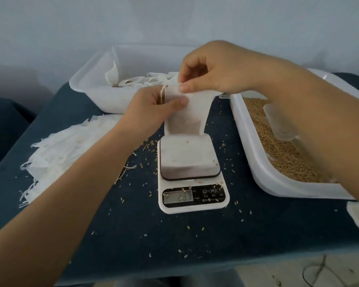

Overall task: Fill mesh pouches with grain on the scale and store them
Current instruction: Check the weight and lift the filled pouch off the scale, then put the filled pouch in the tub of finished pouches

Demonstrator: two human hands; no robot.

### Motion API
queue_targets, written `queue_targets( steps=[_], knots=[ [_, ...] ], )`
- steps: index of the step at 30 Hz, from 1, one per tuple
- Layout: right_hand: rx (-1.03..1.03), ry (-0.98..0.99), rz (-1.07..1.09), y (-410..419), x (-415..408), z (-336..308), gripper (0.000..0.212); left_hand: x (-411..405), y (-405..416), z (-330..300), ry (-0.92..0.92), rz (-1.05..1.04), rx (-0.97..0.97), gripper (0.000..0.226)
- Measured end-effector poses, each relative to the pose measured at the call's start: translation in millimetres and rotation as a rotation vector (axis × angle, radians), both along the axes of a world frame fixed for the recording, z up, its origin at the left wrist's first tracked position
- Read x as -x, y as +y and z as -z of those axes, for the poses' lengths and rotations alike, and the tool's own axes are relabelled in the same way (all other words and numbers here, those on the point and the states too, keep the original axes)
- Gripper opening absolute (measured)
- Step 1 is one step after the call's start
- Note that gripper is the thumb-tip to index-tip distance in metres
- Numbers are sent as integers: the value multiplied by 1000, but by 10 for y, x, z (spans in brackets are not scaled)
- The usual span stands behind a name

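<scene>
Currently: mesh pouch (184, 119) hangs upright above scale (192, 177), long axis vertical, mouth up | left hand (153, 109) and right hand (214, 71) each pinch its top edge | grain tray (257, 162) right.

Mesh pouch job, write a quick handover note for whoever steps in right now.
Left hand and right hand both pinch the top of a mesh pouch, held up above the scale.
A white container sits on the scale's platform.
Grain tray on the right, storage tray behind left, empty pouches piled left.
Left: close this pouch, store it, fill the rest.
</scene>
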State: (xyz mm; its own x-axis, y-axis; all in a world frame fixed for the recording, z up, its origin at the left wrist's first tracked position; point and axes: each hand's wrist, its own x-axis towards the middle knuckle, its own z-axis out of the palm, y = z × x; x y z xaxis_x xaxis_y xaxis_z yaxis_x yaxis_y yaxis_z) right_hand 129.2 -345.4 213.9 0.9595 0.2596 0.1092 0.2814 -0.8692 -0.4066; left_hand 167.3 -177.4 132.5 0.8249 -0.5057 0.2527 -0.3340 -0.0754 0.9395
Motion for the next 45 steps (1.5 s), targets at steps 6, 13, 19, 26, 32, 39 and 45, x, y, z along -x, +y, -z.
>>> queue_targets(
  steps=[6, 13, 19, 26, 32, 39, 45],
  knots=[
    [-144, -126, 9, -18, -22, 5, 13, -22, -31, -97, -79, -35, 66, 2],
    [-232, -158, 62, -27, -57, 53, 17, -42, -86, -82, -93, -61, 109, 5],
    [-194, -154, 52, -13, -51, 62, 18, -32, -99, -57, -74, -75, 119, 3],
    [-161, -128, 32, -20, 1, 32, 15, 31, -77, -61, -90, -72, 115, 6],
    [-52, -55, -32, -16, 31, -89, 11, 46, -51, -64, -82, -78, 108, 8],
    [23, -31, -52, -35, -62, -293, 8, 7, -58, 13, 17, -48, 163, 4],
    [34, -72, 2, -168, -320, -608, 9, -161, -66, 54, 163, -8, 221, 14]
  ],
)
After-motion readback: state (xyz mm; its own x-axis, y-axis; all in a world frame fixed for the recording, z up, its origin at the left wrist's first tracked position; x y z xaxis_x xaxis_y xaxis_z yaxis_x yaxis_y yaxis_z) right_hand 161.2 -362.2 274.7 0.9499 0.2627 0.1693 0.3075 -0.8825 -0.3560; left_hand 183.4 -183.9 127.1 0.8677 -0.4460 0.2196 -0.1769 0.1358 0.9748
